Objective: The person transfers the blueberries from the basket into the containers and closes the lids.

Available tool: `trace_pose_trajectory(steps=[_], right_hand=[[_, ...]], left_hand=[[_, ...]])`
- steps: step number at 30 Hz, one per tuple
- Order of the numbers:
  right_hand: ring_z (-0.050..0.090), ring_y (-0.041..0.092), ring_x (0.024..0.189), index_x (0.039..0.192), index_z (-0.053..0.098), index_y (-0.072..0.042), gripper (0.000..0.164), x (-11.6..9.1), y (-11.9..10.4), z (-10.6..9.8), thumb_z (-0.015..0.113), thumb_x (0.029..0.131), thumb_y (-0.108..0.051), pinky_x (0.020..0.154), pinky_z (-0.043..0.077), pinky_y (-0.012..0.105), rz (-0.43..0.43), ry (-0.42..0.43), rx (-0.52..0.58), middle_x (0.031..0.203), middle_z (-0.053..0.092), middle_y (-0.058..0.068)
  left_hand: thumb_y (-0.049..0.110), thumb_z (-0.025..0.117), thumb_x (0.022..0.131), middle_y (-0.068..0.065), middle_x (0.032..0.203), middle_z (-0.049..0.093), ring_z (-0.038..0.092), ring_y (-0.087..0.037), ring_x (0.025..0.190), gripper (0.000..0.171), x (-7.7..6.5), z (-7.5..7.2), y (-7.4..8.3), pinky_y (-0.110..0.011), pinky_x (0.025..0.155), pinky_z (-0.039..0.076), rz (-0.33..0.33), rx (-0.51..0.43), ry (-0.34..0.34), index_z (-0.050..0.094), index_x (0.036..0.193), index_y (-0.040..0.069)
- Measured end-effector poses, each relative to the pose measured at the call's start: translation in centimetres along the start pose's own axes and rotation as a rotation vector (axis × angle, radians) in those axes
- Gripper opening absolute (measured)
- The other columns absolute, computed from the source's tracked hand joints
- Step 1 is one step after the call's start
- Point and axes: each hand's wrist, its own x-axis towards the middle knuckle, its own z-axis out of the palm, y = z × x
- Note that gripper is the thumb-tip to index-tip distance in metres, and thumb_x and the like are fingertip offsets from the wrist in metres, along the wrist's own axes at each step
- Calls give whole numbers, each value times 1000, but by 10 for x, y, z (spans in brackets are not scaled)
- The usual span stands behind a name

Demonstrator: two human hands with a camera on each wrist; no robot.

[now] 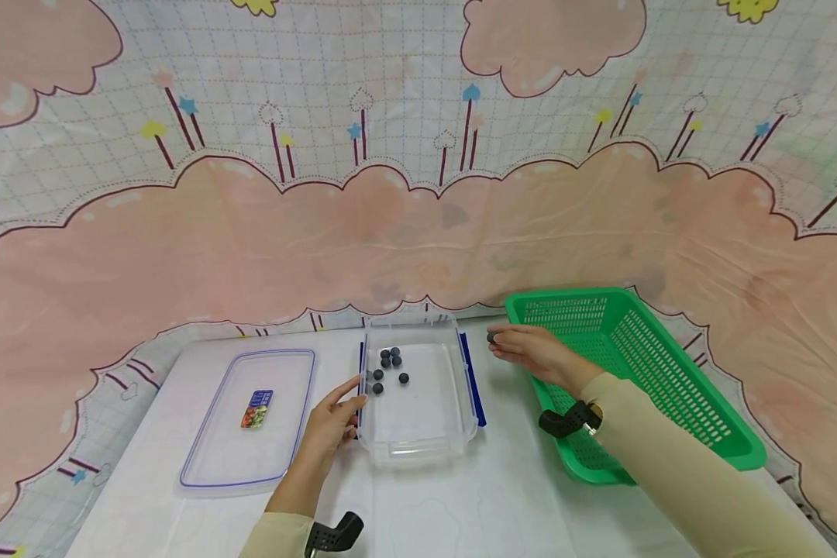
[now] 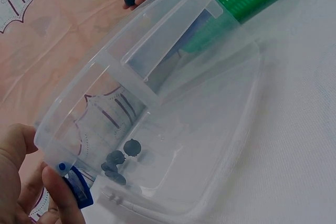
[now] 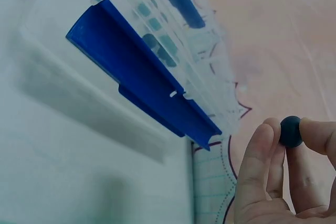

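A clear plastic box [image 1: 425, 430] with blue side latches stands mid-table, and several dark blueberries [image 1: 404, 378] lie in its left part. At its left side my left hand [image 1: 331, 425] grips the rim beside the blue latch [image 2: 79, 187]; some of its fingers are hidden. My right hand [image 1: 540, 355] is raised between the box and the green basket [image 1: 669, 372]. Thumb and fingertips pinch one blueberry [image 3: 291, 131], seen plainly in the right wrist view. That berry is outside the box, past its right latch [image 1: 473, 380].
A clear lid with a blue seal [image 1: 247, 484] lies flat on the left of the white-covered table [image 1: 446, 519]. On the lid is a small printed card [image 1: 257, 409]. The green basket stands under my right forearm. A patterned cloth [image 1: 390, 240] hangs behind.
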Motion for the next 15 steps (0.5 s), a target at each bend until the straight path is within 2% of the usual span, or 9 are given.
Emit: trace_pose_trajectory(steps=[7,15], right_hand=[[65,10,95,141,39,16,46,11,3,8,51,98,2,90,54,24,23,35,12,112,60,5],[64,11,96,142,39,15,46,21,5,20,50,98,3,90,54,23,41,58,25,123,56,16]], left_hand=[[23,69,91,3,74,52,47,-8,66,50,-1,-1,0,-16,53,44,6,0,-8,57,140,19],[20,68,92,1,80,52,48,-8,67,48,-1,0,-1,-16,53,44,-2,-4,-6,58,139,20]])
